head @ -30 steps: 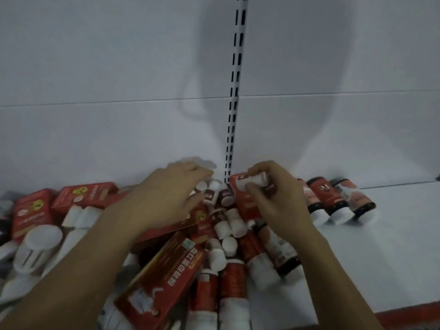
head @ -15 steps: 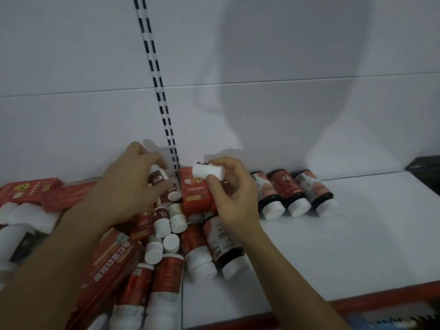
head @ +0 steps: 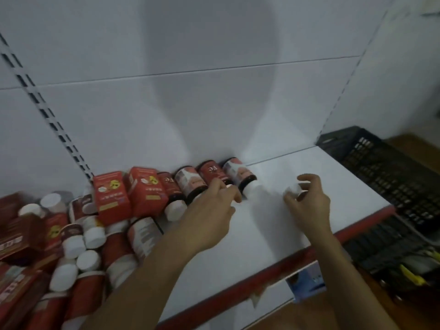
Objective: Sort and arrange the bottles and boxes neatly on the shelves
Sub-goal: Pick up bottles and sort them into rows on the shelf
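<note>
The right hand (head: pixel 307 203) hovers over the bare right part of the shelf (head: pixel 273 239), a smooth, flat white board with a red strip along its front edge. Its thumb and fingertips curl round a small bottle (head: pixel 295 190), a short cylinder with a ribbed-looking white cap and a dark body that barely shows beneath the fingers. The bottle sits above the board, roughly midway between back and front edges and well short of the right edge. The left hand (head: pixel 209 210) reaches toward the back edge with its fingers curled inward. A pale speck shows at the fingertips, but through the blur I cannot tell whether it grips anything. Just beyond it a row of bottles (head: pixel 190 184) lies on its side along the back edge, dark round bodies with glossy red or pale labels and white caps pointing forward. Left of the row two red boxes (head: pixel 110 194) of printed card stand side by side against the back panel (head: pixel 214 115), which is plain white sheet. A slotted strip (head: pixel 47 115) runs down that panel. The left end of the shelf carries a heap (head: pixel 78 246) of more white-capped bottles and red cartons. Past the right edge stands a black plastic crate (head: pixel 381 167) with lattice walls.
</note>
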`<state>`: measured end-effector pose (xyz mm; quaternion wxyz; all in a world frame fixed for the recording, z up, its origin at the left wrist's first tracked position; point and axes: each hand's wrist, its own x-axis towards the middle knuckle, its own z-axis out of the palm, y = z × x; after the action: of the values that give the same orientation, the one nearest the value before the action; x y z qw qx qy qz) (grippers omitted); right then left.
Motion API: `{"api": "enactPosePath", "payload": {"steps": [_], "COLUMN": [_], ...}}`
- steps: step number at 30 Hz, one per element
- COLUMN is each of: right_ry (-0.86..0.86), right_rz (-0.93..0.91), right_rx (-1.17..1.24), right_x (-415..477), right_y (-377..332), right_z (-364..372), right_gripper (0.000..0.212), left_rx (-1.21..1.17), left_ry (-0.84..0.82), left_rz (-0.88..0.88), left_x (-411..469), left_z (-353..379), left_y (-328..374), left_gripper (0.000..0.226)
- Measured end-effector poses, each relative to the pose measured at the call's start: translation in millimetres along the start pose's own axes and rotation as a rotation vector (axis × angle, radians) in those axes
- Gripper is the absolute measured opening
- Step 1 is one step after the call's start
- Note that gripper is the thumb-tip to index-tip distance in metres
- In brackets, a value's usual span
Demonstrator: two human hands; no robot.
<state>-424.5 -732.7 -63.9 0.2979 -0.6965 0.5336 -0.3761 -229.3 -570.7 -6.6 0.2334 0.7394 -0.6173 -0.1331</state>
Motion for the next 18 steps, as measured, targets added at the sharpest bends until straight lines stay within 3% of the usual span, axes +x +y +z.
{"api": "enactPosePath", "payload": {"steps": [2,4,11,15,18], "right_ry": [-0.102,-0.089,-0.009,0.187,0.155], "right_rz": [-0.032,-0.084,-0.043,-0.231,-0.365], "right_rx": [-0.134,-0.158,-0.156,-0.199,-0.134], "right_x": [11.6,17.4,-4.4,-47.1,-73.1], "right_y": [15.7,23.5,29.8,8.0,-35.5], "right_z": [-2.9,-3.8,-20.1,-6.6,28.8], "right_gripper": [0.044,0.047,0.076,0.052,0.038], "left_rx": [0.134,0.279,0.298,0.283,0.331], "left_ry": [-0.148,-0.229,-0.116,0.025,0.084], "left_rz": [0.074,0.150,0.104,0.136,0.029], "left_x": [16.7,30.2,39.7,1.7,-30.9], "left_z": [26.9,54.5,64.2,24.1,-30.8], "left_y": [16.7,31.1,44.6,32.1,-2.2], "left_gripper": [0.026,0.039,0.087,0.064,0.046]}}
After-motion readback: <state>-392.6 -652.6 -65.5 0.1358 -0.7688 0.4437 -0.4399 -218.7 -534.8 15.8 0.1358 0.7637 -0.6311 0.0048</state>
